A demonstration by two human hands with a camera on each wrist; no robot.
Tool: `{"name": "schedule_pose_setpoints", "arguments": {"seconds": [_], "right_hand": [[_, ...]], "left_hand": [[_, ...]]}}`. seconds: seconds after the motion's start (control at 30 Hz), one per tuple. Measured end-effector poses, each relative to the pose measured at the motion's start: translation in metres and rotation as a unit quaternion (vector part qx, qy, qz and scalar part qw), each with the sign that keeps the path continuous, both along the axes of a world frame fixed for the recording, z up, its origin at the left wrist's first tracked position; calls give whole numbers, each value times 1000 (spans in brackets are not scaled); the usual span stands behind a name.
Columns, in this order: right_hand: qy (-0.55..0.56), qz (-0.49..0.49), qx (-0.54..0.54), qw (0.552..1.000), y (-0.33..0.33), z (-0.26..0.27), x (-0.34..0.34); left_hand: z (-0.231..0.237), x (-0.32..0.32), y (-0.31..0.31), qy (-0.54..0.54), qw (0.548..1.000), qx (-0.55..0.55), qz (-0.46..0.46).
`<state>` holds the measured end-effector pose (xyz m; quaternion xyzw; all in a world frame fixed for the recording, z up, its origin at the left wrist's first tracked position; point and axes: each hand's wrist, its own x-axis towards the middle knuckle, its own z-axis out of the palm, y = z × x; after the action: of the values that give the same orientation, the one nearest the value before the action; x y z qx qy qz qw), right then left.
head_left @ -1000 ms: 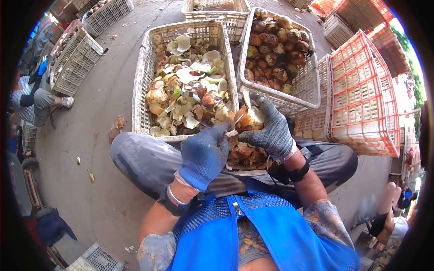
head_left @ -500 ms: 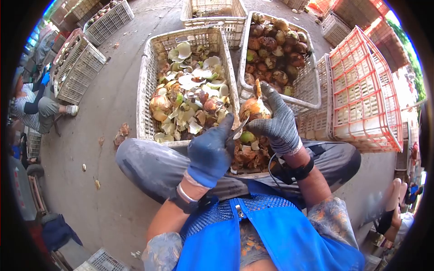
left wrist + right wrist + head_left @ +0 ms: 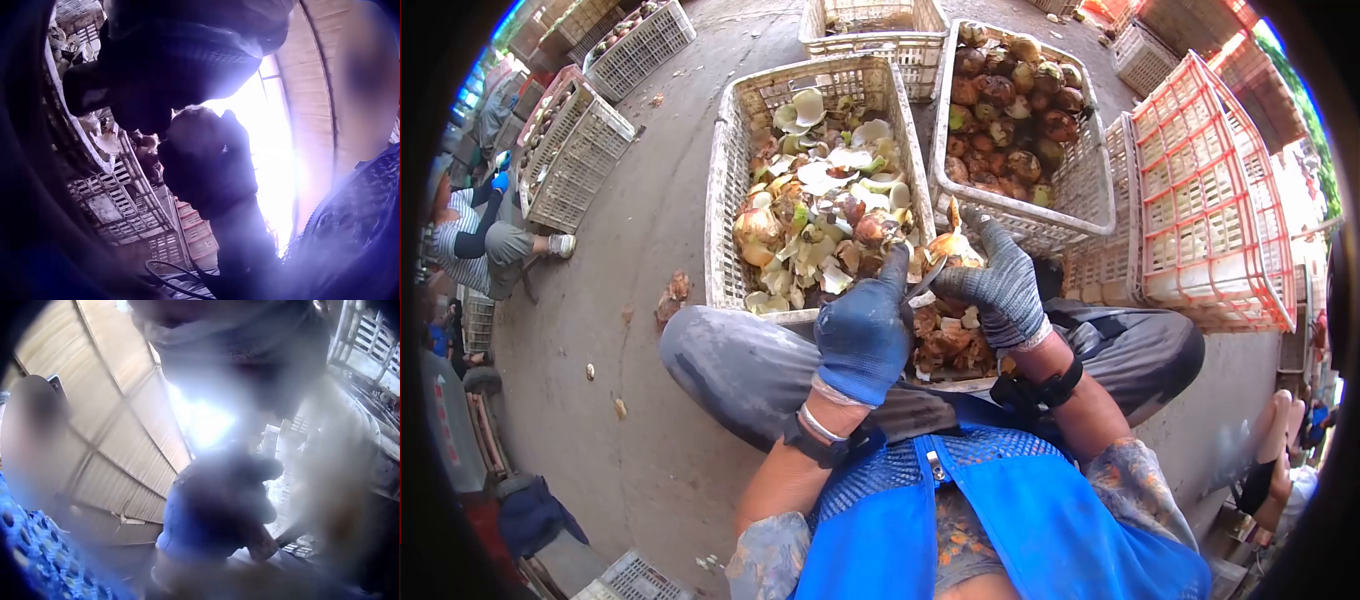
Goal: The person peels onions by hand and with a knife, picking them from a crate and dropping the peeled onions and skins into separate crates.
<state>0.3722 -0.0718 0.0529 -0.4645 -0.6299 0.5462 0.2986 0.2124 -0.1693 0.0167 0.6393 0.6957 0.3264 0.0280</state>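
Note:
In the head view my left hand [image 3: 865, 335], in a blue work glove with dark grimy fingers, grips a small knife [image 3: 926, 282]. One digit sticks out toward the peel crate. My right hand [image 3: 997, 285], in a grey knit glove, holds an onion [image 3: 952, 250] with orange-brown skin and a dry neck pointing up. The blade lies right at the onion's lower side, between the two hands. The left hand [image 3: 212, 506] shows blurred in the right wrist view, and the left wrist view shows the right hand [image 3: 209, 162] as a dark shape.
A white crate [image 3: 718, 220] of onion peelings stands ahead, beside a crate [image 3: 1108, 190] of unpeeled onions. Brown skins [image 3: 948, 350] lie between my knees. Stacked red-and-white crates [image 3: 1210, 200] rise at right. Another person [image 3: 490, 230] sits at far left.
The onion tipped upright beside the knife, then came slightly lower and left with the right hand. The left hand shifted a little rightward, still gripping the knife.

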Motion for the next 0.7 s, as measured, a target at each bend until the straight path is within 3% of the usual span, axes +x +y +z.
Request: {"name": "schedule_pose_setpoints", "arguments": {"seconds": [0.07, 0.1, 0.13, 0.17, 0.2, 0.23, 0.27, 0.3, 0.33, 0.37, 0.43, 0.47, 0.5, 0.53, 0.57, 0.63, 0.67, 0.7], "right_hand": [[22, 5, -8, 1000, 0, -7, 1], [22, 0, -10, 1000, -2, -13, 2], [27, 15, 22, 999, -6, -19, 2], [32, 34, 58, 997, -7, -22, 0], [-4, 22, 36, 999, -8, -17, -2], [-4, 18, 32, 999, -8, -13, -2], [4, 7, -18, 1000, -5, -9, -3], [12, -3, -67, 998, -3, -7, -4], [-38, -5, 20, 999, -1, -18, -6], [-36, -3, 19, 999, -2, -18, -7], [4, 11, 14, 1000, -4, -17, -5], [3, 8, 12, 1000, -5, -20, -5], [16, 20, 8, 1000, -6, -24, -5], [29, 32, 4, 999, -6, -26, -4], [28, 31, 3, 999, -8, -25, -3], [24, 67, 27, 997, -10, -22, -3], [25, 58, 9, 998, -8, -24, -4], [28, 62, 8, 998, -7, -22, -5]], "left_hand": [[-2, -3, 4, 1, 999, -30, 21], [-6, -10, 9, -295, 948, -103, 63], [-11, -14, 12, -562, 804, -169, 99], [-19, -16, 11, -562, 804, -171, 96], [-28, -16, 7, -427, 901, -70, 38], [-35, -16, 0, -275, 961, 31, -23], [-30, -14, -2, -190, 979, 68, -36], [-24, -11, -5, -189, 979, 67, -36], [-16, -7, -7, -92, 996, -16, -7], [-7, -4, -9, 7, 995, -99, 23], [-11, -4, -2, 11, 989, -146, 29], [-16, -3, 5, -161, 977, -131, 40], [-17, -3, 10, -329, 936, -112, 51], [-15, -13, 10, -477, 824, -290, 92], [-18, -16, 8, -477, 824, -292, 91], [-27, -22, 4, -659, 737, -143, 42], [-21, -27, -1, -610, 777, -152, -14], [-14, -24, -2, -609, 779, -150, -9]]}}
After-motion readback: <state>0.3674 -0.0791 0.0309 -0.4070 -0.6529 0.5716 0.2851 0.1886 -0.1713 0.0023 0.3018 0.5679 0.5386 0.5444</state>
